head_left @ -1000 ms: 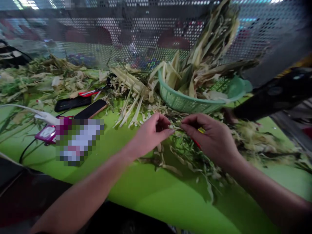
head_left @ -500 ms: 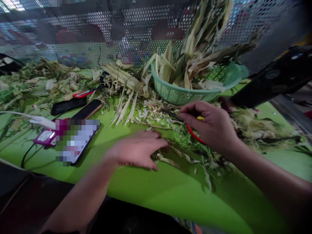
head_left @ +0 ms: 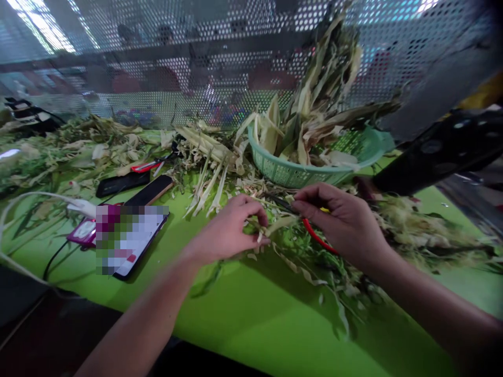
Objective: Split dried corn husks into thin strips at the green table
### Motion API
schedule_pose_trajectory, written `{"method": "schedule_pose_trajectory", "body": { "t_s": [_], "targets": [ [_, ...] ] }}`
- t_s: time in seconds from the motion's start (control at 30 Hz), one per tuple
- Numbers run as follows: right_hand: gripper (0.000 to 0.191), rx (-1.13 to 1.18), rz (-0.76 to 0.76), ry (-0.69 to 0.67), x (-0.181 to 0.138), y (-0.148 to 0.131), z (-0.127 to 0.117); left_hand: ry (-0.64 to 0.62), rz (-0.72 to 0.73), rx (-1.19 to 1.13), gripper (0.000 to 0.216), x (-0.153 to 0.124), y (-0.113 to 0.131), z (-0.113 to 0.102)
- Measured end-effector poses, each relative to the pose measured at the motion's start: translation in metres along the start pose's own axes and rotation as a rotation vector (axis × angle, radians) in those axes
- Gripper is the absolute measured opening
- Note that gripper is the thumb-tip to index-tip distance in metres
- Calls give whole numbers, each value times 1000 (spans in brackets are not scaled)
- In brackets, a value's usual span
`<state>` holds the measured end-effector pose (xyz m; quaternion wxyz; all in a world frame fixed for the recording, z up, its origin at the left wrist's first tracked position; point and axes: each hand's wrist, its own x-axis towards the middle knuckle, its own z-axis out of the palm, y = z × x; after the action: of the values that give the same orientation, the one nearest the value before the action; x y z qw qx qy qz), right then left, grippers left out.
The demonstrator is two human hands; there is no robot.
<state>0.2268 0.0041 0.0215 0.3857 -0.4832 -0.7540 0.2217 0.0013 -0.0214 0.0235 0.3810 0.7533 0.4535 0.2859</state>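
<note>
Left hand [head_left: 231, 229] pinching 1 pale husk strip [head_left: 281, 224] between thumb and fingers, just above the green table [head_left: 243, 314], strip pointing toward the right hand [head_left: 341, 219]. Right hand grasping 1 red-handled tool [head_left: 315, 237], dark tip out past the fingertips; green basket [head_left: 288, 170] of husks behind both, plant scraps [head_left: 310, 260] below.

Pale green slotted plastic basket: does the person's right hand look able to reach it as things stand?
Probably yes: the right hand is close to the basket's near wall, with nothing visible blocking the way, though the red-handled, dark-bladed tool it holds may hinder grasping.
</note>
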Motion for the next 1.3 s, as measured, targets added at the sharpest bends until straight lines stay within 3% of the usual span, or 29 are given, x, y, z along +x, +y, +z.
{"method": "schedule_pose_trajectory", "body": {
  "t_s": [0.1, 0.23, 0.37, 0.67, 1.3],
  "targets": [
    [23, 32, 14, -6, 1, 1, 0, 93, -40, -168, 24, 3, -4, 3],
    [23, 54, 14, -15, 2, 0, 0, 94, -142, -456, 32, 6, -10, 8],
    [21, 75, 16, -30, 1, -3, -1, 121, -230, -583, 38, 9, -14, 11],
    [17, 99, -2, -129, -2, -11, 2, 82, -244, -640, 40, 12, -17, 22],
    [14, 183, 2, -298, -3, -2, 12, 94, -194, -655, 35, 12, -21, 34]
  ]
}}
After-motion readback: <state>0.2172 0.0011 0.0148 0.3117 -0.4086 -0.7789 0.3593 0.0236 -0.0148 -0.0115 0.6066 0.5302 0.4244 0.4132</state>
